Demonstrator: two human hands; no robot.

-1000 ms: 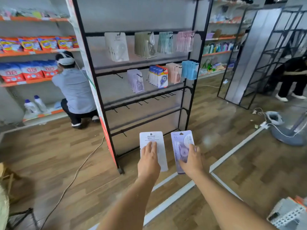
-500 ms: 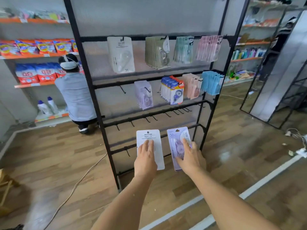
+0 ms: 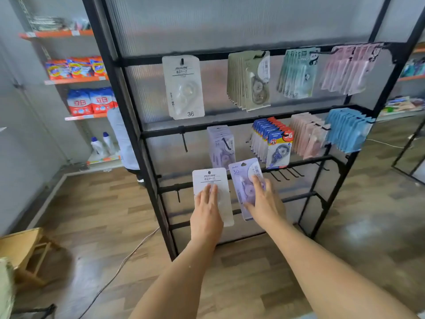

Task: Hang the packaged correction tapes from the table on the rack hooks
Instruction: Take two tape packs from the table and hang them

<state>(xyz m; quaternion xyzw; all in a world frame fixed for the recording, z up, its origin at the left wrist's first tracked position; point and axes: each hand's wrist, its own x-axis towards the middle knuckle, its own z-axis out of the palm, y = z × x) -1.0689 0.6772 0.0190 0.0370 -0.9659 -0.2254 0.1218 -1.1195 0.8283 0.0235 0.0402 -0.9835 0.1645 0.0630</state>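
Two correction tape packs, white pack (image 3: 212, 180) gripped by left hand (image 3: 207, 215), purple pack (image 3: 243, 178) by right hand (image 3: 264, 203)

Two hands, left (image 3: 206, 214) and right (image 3: 264, 204), hold one pack each: one white pack (image 3: 212, 180) and one purple pack (image 3: 245, 173). On the rack (image 3: 128, 125), the top rail carries four bunches of packs and the rail below it carries four more. Left of the rack stand two bottles (image 3: 102, 143).
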